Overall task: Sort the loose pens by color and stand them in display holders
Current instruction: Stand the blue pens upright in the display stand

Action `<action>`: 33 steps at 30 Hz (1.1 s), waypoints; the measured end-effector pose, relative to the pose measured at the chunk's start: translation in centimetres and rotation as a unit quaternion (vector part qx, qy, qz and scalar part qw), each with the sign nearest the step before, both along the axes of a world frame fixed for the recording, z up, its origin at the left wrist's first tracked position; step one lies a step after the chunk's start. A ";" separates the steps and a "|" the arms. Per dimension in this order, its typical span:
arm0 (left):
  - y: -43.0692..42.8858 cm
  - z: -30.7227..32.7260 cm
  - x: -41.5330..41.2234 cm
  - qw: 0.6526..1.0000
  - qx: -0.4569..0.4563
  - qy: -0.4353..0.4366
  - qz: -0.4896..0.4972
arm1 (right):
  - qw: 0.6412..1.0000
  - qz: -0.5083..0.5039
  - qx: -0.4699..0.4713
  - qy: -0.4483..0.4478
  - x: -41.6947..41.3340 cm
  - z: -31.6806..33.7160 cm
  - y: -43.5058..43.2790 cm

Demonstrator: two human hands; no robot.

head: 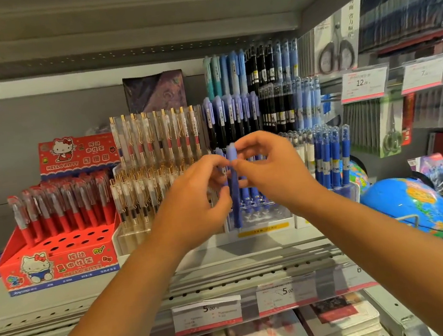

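A violet-blue plastic pen [236,202] is being pinched upright by left hand [200,198] and right hand [271,170], seemingly readied for the clear tiered holder [262,216].

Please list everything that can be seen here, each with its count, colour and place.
blue pen: one, blue, upright between both hands.
red pens: many, red, in the red holder.
red holder: one, red, left on shelf, front holes empty.
clear pens: many, clear with gold clips, centre-left.
blue and black pens: many, tiered display behind the hands.
globe: one, blue, right.
price labels: two, white, shelf edge.
left hand: holds the pen.
right hand: pinches its top.
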State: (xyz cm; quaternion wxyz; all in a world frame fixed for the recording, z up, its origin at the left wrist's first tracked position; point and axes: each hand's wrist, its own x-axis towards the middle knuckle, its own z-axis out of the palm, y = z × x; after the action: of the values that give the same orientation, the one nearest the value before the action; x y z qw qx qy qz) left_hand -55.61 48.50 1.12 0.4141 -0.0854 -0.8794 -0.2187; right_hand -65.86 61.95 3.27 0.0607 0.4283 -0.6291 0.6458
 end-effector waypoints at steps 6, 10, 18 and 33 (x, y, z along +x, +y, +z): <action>-2.1 3.0 -1.1 0.937 -0.271 -0.042 0.214 | 0.995 -0.049 -0.087 -0.006 -1.3 0.7 -0.3; -3.5 3.0 -1.8 0.897 -0.299 -0.145 0.290 | 0.991 -0.092 -0.096 0.019 -2.2 0.6 -1.3; -3.8 2.3 -2.4 0.885 -0.323 -0.112 0.316 | 0.985 -0.143 -0.001 0.096 -2.9 -0.2 -3.2; -4.0 1.5 -2.5 0.890 -0.315 -0.085 0.318 | 0.959 -0.182 0.132 0.174 -2.5 -2.0 -3.8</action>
State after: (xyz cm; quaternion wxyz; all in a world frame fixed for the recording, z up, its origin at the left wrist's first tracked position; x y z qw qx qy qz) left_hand -58.10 44.54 2.66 0.3367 0.0917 -0.9140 0.2070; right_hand -68.37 58.19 1.31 0.2286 0.4167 -0.7559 0.4502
